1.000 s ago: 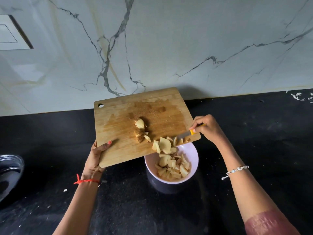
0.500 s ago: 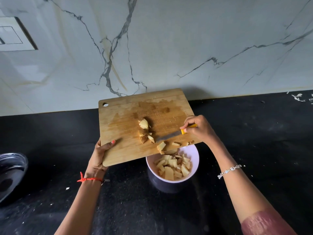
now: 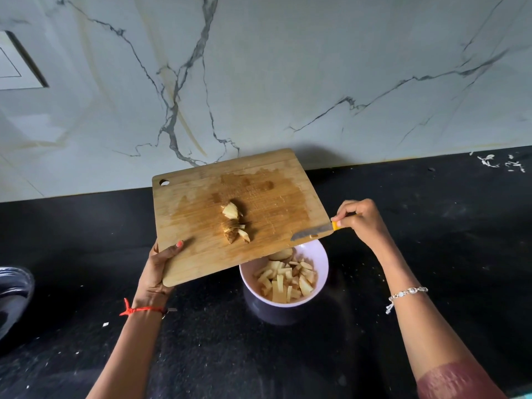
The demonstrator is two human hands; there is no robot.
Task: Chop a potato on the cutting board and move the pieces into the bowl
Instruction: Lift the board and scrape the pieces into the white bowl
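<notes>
My left hand [image 3: 157, 272] grips the near left corner of the wooden cutting board [image 3: 201, 203] and holds it tilted above the black counter, its lower right edge over the bowl. A few potato pieces [image 3: 234, 223] cling to the board's middle. My right hand [image 3: 359, 223] holds a yellow-handled knife [image 3: 312, 232] with its blade flat at the board's lower right edge. The lilac bowl [image 3: 321, 254] sits below, holding several pale potato pieces [image 3: 285, 280]; the board hides its far rim.
The black stone counter [image 3: 431, 226] runs to a marble wall [image 3: 288, 82] behind. A steel vessel [image 3: 13, 295] sits at the left edge. White scraps [image 3: 501, 162] lie at the far right near the wall.
The loose pieces at the board's lower edge have dropped into the bowl. The knife swept in toward the middle, then back out to the board's right edge.
</notes>
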